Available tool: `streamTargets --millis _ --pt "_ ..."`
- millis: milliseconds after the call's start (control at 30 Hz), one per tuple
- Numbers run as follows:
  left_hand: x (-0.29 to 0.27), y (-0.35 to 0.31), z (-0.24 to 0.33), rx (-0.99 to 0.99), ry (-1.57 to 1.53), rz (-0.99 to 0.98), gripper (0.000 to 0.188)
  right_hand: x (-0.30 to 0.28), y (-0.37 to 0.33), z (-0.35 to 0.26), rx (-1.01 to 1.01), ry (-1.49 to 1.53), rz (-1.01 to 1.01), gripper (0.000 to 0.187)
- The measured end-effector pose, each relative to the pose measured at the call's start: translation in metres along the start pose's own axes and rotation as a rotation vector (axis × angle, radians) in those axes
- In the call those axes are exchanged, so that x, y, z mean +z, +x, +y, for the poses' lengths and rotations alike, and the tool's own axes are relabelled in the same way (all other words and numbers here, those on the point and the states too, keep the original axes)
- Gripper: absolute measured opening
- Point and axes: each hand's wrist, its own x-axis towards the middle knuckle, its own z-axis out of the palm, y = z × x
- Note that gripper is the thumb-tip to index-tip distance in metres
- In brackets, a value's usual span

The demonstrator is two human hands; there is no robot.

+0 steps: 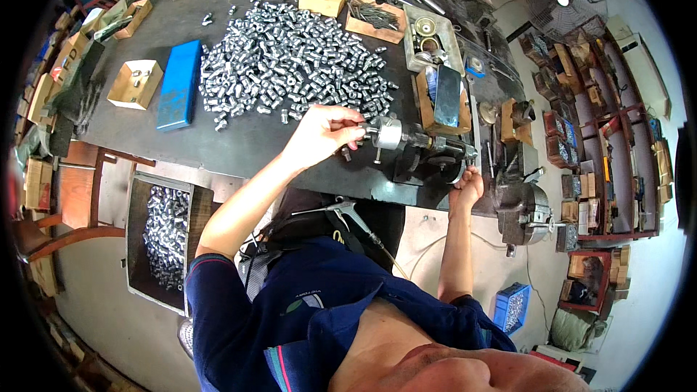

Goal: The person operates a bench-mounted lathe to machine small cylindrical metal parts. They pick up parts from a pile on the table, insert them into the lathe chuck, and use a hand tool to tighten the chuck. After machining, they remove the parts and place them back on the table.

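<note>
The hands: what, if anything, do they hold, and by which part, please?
The left hand apparently pinches a small metal piece by its outer end, at the chuck; what the right hand holds cannot be told.

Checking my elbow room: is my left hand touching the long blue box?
Apart. The head view shows dark tabletop and small metal parts between your left hand and the long blue box.

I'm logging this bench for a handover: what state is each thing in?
Left hand, thumb and fingers together at the silvery round metal chuck
Right hand, fingers curled
Shiny cylindrical metal fittings, loose, heaped
Shallow tan square box, open, few pieces inside
Grey-rimmed deep rectangular box, open, many fittings inside
Blue rectangular plastic crate, open, small parts inside
Round dark-caged fan, running or not unclear
</note>
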Motion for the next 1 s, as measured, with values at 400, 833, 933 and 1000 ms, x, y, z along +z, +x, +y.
streamTargets --millis 400,833,933,1000 --pt "0.007 0.006 0.005 0.017 0.048 -0.008 0.015 0.006 -0.028 -0.027 -0.057 -0.011 -0.037 0.011" --pt "0.01 0.005 0.001 0.045 0.088 0.013 0.014 0.083 0.063 -0.056 -0.005 0.067 -0.2 0.013" --pt "0.012 0.005 0.003 0.053 0.133 0.025 0.014 0.055 0.086 -0.018 0.031 0.079 -0.189 0.009" --pt "0.015 0.008 0.005 0.064 0.174 0.007 0.014 0.018 0.101 0.009 -0.075 -0.069 -0.169 0.015"
